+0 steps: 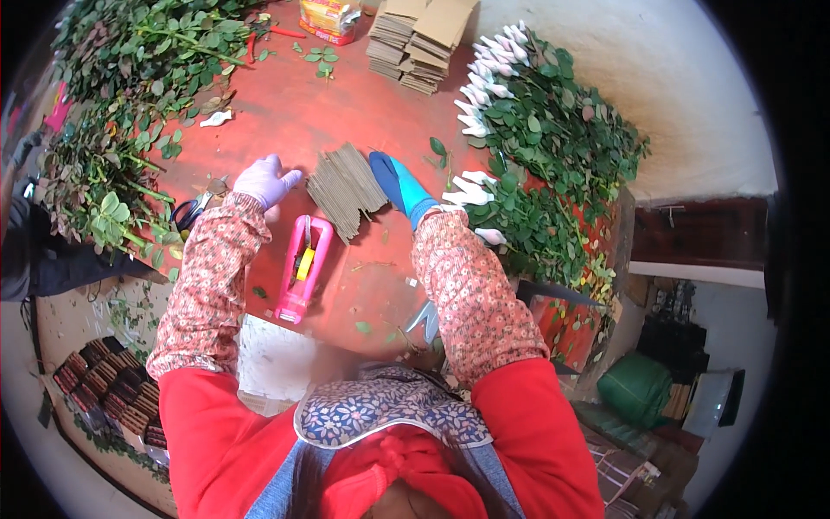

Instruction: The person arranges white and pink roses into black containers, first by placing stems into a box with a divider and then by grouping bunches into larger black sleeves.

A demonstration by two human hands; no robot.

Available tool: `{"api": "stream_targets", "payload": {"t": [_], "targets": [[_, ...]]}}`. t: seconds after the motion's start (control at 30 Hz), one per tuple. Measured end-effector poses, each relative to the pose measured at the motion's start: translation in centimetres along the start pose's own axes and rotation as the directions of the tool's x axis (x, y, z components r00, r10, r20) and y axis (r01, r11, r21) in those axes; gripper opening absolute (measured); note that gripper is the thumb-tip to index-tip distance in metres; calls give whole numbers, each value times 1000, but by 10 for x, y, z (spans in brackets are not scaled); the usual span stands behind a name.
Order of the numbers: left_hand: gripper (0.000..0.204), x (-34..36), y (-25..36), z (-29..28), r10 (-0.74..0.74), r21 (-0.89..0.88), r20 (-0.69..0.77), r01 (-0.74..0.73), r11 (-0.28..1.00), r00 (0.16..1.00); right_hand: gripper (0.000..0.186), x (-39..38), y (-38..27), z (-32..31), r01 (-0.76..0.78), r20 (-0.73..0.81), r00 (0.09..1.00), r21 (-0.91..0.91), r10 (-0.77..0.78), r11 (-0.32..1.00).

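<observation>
On the red table (285, 112), corrugated cardboard (346, 192) lies at my twelve o'clock; at its nine, the left hand (263, 181), half-curled, empty; at its three, I see the right hand (402, 184), straight-fingered, gripping nothing.

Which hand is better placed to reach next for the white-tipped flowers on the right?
Probably the right hand: it lies near those flowers, while the left hand is beyond the cardboard.

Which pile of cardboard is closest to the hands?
The tilted pile between the purple-gloved left hand and the blue-gloved right hand. The other cardboard is stacked near the far edge of the red table, away from both hands.
</observation>
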State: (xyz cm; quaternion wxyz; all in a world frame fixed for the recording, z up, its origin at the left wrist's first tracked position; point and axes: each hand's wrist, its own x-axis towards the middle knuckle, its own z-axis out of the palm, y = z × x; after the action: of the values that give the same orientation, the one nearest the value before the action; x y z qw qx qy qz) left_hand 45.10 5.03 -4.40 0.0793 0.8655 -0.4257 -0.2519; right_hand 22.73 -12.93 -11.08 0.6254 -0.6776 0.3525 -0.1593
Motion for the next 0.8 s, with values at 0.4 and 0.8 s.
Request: {"api": "stream_targets", "payload": {"t": [0.4, 0.8], "targets": [[89, 9, 147, 40, 723, 423, 331, -780, 461, 607, 36, -106, -161, -58, 211, 150, 968, -62, -200, 976], [28, -9, 142, 28, 789, 405, -215, -682, 609, 576, 39, -407, -210, -206, 11, -224, 973, -224, -63, 975]]}}
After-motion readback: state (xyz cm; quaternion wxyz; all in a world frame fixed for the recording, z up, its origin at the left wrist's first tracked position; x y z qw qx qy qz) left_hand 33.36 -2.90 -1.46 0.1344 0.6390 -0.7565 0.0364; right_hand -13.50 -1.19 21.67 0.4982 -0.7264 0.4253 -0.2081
